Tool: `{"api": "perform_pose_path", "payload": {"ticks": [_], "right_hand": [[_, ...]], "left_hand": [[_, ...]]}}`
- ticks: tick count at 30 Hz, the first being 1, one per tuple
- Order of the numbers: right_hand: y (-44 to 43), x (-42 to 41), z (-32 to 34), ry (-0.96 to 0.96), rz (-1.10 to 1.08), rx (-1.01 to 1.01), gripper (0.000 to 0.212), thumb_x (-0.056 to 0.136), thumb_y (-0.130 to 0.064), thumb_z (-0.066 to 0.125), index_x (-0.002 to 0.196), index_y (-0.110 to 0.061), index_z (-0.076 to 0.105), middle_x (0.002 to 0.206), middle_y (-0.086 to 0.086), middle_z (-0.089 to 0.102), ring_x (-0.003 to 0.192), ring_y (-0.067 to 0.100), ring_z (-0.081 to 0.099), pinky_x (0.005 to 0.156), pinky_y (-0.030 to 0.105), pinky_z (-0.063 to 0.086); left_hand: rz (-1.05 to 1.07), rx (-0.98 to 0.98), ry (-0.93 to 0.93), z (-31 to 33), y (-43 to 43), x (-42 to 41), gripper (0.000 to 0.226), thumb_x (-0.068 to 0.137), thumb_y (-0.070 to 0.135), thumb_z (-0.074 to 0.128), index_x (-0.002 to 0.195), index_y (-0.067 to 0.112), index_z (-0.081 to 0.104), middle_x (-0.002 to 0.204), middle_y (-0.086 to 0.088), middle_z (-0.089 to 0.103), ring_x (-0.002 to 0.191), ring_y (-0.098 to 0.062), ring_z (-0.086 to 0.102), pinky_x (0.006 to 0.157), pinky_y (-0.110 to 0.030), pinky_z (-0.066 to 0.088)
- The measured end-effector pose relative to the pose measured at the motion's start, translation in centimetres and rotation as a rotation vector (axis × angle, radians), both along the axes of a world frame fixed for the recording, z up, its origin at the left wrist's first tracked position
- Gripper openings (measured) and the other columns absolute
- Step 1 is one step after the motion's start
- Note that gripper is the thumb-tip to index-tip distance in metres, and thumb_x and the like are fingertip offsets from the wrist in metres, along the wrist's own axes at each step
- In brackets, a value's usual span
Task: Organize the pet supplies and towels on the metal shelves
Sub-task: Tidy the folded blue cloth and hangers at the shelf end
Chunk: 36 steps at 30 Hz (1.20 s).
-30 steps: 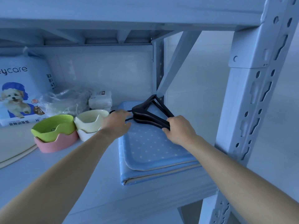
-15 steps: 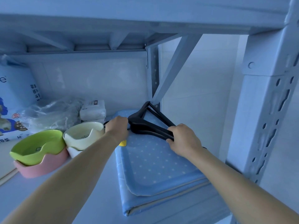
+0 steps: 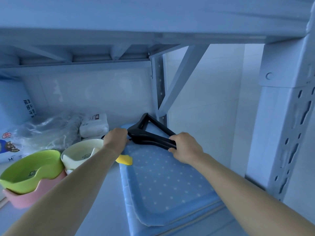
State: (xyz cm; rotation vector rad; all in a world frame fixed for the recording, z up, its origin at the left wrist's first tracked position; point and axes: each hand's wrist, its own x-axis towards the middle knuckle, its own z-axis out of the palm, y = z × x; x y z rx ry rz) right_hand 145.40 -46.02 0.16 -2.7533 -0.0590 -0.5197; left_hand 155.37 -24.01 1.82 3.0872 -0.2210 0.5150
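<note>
Hangers [image 3: 150, 138], black and stacked, run left to right above dotted blue towels [image 3: 167, 181], apex toward the white wall [image 3: 102, 92]; left hand [image 3: 115, 138] and right hand [image 3: 185, 147] fingers grip their ends over the metal shelf [image 3: 109, 210].

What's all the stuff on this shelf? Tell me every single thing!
dotted mats: two, blue, stacked at right
black hangers: bundle, count unclear, black, over the mats
yellow thing: one, yellow, beside the mats
cream bowl: one, cream, left of the mats
pink bowl: one, pink, far left
green bowl: one, green, nested in pink bowl
white packet: one, white, at back
clear bag: one, see-through, beside packet
blue package: one, blue, back left
metal shelf: one, pale grey
left hand: one, grips the hangers
right hand: one, grips the hangers
</note>
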Motion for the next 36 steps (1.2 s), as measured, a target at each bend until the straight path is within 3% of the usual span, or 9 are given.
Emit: {"api": "perform_pose_path", "payload": {"ticks": [5, 10, 13, 16, 23, 26, 29, 36], "right_hand": [[-0.1, 0.4, -0.2, -0.058, 0.057, -0.071, 0.017, 0.087, -0.025, 0.061, 0.091, -0.009, 0.058, 0.084, 0.004, 0.051, 0.081, 0.023, 0.055, 0.06, 0.031, 0.047], [0.2, -1.0, -0.1, -0.181, 0.19, -0.132, 0.036, 0.088, -0.028, 0.062, 0.116, -0.006, 0.056, 0.112, 0.006, 0.061, 0.109, 0.022, 0.05, 0.087, 0.037, 0.047], [0.4, -2.9, -0.6, -0.211, 0.281, -0.109, 0.037, 0.092, -0.024, 0.057, 0.127, -0.011, 0.056, 0.125, 0.001, 0.058, 0.121, 0.018, 0.047, 0.096, 0.032, 0.043], [0.3, -4.9, -1.4, -0.191, 0.362, -0.041, 0.036, 0.092, -0.022, 0.055, 0.127, -0.013, 0.057, 0.131, -0.002, 0.056, 0.124, 0.015, 0.048, 0.102, 0.024, 0.037], [-1.0, -9.6, -2.5, -0.169, 0.387, 0.078, 0.031, 0.09, -0.025, 0.059, 0.117, -0.011, 0.064, 0.123, 0.001, 0.063, 0.118, 0.015, 0.054, 0.099, 0.023, 0.04], [-1.3, -11.4, -3.1, -0.15, 0.414, 0.098, 0.027, 0.09, -0.029, 0.057, 0.107, -0.012, 0.069, 0.11, 0.001, 0.069, 0.104, 0.016, 0.061, 0.086, 0.02, 0.043], [-1.5, -13.1, -4.0, -0.115, 0.496, 0.098, 0.03, 0.091, -0.037, 0.053, 0.093, -0.013, 0.07, 0.094, 0.0, 0.069, 0.09, 0.017, 0.061, 0.079, 0.033, 0.048], [-2.4, -14.9, -4.2, -0.003, 0.517, 0.032, 0.055, 0.084, -0.042, 0.065, 0.131, -0.016, 0.053, 0.137, -0.004, 0.049, 0.128, 0.011, 0.042, 0.106, 0.026, 0.033]], "left_hand": [[-0.047, -0.077, -0.034, 0.6, -0.1, -1.7, 0.022, 0.091, 0.028, 0.056, 0.106, 0.013, 0.059, 0.108, -0.007, 0.061, 0.099, -0.029, 0.058, 0.072, -0.032, 0.045], [-0.163, -0.145, -0.07, 0.5, -1.2, -6.7, 0.041, 0.091, 0.034, 0.056, 0.13, 0.024, 0.049, 0.129, 0.001, 0.052, 0.116, -0.022, 0.051, 0.087, -0.033, 0.043], [-0.23, -0.157, -0.014, 0.0, -1.5, -9.9, 0.055, 0.089, 0.039, 0.056, 0.14, 0.029, 0.036, 0.142, 0.005, 0.041, 0.125, -0.017, 0.044, 0.096, -0.033, 0.041], [-0.232, -0.151, 0.049, -0.8, -1.5, -12.5, 0.055, 0.088, 0.045, 0.054, 0.139, 0.033, 0.036, 0.143, 0.008, 0.038, 0.126, -0.014, 0.042, 0.101, -0.033, 0.039], [-0.253, -0.078, 0.161, -2.3, -3.1, -18.5, 0.041, 0.094, 0.047, 0.043, 0.131, 0.031, 0.049, 0.136, 0.006, 0.046, 0.127, -0.014, 0.041, 0.105, -0.03, 0.034], [-0.286, -0.103, 0.183, -2.7, -3.6, -20.9, 0.039, 0.095, 0.045, 0.04, 0.13, 0.031, 0.051, 0.135, 0.006, 0.048, 0.125, -0.013, 0.043, 0.103, -0.034, 0.037], [-0.31, -0.132, 0.169, -2.9, -3.7, -23.2, 0.04, 0.095, 0.046, 0.04, 0.131, 0.032, 0.05, 0.135, 0.009, 0.047, 0.125, -0.011, 0.043, 0.102, -0.031, 0.037], [-0.353, -0.011, 0.206, -3.2, -3.1, -25.9, 0.065, 0.085, 0.059, 0.05, 0.143, 0.036, 0.031, 0.15, 0.01, 0.029, 0.136, -0.011, 0.03, 0.108, -0.028, 0.029]]}}
